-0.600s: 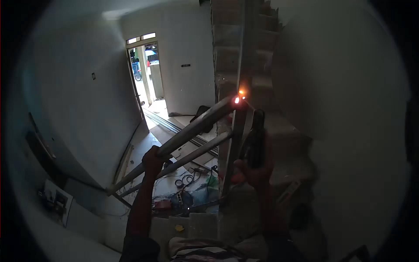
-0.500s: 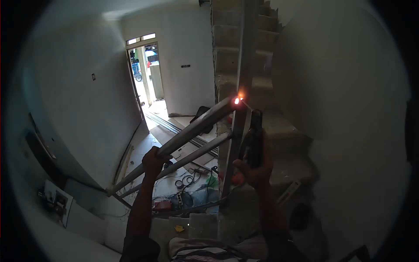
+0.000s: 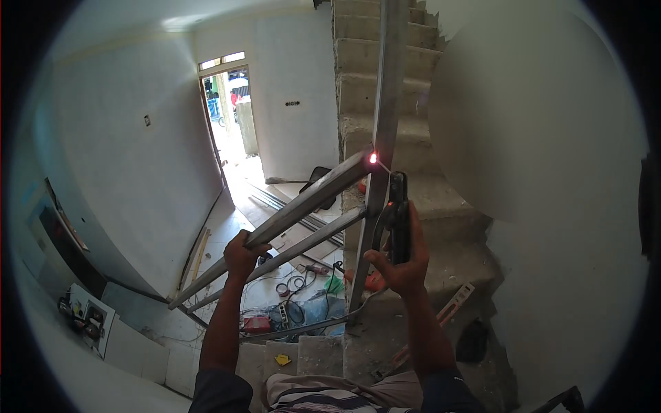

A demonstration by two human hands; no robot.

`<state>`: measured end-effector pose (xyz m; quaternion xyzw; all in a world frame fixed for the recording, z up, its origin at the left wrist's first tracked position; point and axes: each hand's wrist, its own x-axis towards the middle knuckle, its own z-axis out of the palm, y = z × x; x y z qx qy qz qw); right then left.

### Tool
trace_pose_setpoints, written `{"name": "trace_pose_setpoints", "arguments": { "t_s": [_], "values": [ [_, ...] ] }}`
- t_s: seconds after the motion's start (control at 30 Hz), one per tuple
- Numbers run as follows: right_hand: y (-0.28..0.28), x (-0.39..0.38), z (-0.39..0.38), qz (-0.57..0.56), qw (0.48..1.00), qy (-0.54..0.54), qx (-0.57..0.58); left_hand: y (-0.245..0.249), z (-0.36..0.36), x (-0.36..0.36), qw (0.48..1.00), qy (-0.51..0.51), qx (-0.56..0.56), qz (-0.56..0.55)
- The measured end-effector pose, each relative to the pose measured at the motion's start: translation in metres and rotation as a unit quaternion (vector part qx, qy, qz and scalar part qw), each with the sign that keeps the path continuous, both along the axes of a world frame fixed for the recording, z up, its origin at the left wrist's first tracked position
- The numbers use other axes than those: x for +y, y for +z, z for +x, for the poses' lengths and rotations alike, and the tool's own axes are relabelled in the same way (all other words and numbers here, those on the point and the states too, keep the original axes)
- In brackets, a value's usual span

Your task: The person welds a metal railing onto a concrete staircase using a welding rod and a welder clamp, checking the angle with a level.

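My left hand (image 3: 242,256) is wrapped round the upper slanted metal tube (image 3: 303,199). A second, thinner metal tube (image 3: 313,241) runs below it. Both tubes meet an upright metal post (image 3: 387,89) on the stairs. In my right hand (image 3: 407,274) is a black welding electrode holder (image 3: 399,227), held upright. A thin rod reaches from its top toward the joint of upper tube and post, where a small pinkish-red spot glows (image 3: 373,158).
Concrete steps (image 3: 413,148) rise behind the post. A spirit level (image 3: 456,304) leans at the right. On the floor lie a red box (image 3: 257,324), cables and long metal bars (image 3: 272,203). A yellow object (image 3: 282,359) rests on a lower step.
The bright orange flare at the joint has shrunk to a small glow, and the room looks brighter. The electrode holder in my right hand has shifted slightly left.
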<state>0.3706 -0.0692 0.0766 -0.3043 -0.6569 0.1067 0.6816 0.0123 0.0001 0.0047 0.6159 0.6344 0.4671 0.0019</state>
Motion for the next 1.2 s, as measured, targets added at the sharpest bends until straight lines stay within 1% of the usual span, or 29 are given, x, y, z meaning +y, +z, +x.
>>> {"name": "trace_pose_setpoints", "arguments": {
  "t_s": [0.2, 0.27, 0.3, 0.37, 0.4, 0.43, 0.5, 0.53, 0.57, 0.63, 0.67, 0.97, 1.2],
  "values": [
    [0.004, -0.002, -0.003, 0.003, 1.0, 0.004, 0.007, -0.002, -0.002, 0.0, 1.0, -0.002, 0.008, -0.001],
    [0.001, 0.0, -0.003, 0.012, 1.0, 0.001, 0.014, -0.01, -0.008, 0.007, 0.999, -0.009, 0.037, 0.018],
    [-0.007, 0.006, -0.001, 0.012, 1.0, 0.001, 0.015, -0.023, -0.013, 0.017, 0.997, -0.017, 0.028, 0.075],
    [-0.026, 0.022, 0.008, 0.093, 0.996, -0.006, -0.016, -0.039, -0.025, 0.031, 0.986, -0.076, 0.016, 0.151],
    [-0.005, 0.001, 0.0, 0.052, 0.998, 0.004, 0.021, -0.009, -0.006, 0.005, 1.0, -0.008, 0.004, 0.018],
    [-0.005, 0.003, 0.003, 0.063, 0.998, 0.012, 0.005, -0.003, -0.002, 0.001, 1.0, -0.01, -0.002, 0.024],
    [-0.002, 0.011, 0.003, 0.109, 0.993, -0.035, -0.033, -0.003, -0.003, 0.001, 1.0, -0.008, -0.001, -0.002],
    [-0.002, -0.002, 0.001, -0.014, 0.999, 0.019, 0.029, -0.002, -0.001, 0.0, 1.0, -0.008, -0.001, -0.001],
    [0.0, 0.0, 0.001, -0.014, 0.999, 0.019, 0.029, 0.001, 0.001, -0.001, 1.0, -0.004, -0.001, -0.002],
    [0.0, 0.005, 0.003, 0.023, 0.999, 0.021, 0.028, 0.002, 0.004, 0.0, 1.0, -0.001, -0.001, -0.002],
    [-0.002, 0.008, 0.006, 0.04, 0.999, -0.001, 0.006, 0.001, 0.003, 0.0, 1.0, -0.003, -0.001, 0.003],
    [0.002, 0.003, 0.007, 0.008, 1.0, -0.003, -0.003, 0.0, 0.005, 0.0, 1.0, 0.0, -0.006, 0.007],
    [0.002, 0.004, 0.007, 0.016, 1.0, 0.006, 0.006, 0.001, 0.008, -0.001, 1.0, 0.006, 0.004, 0.02]
  ]
}}
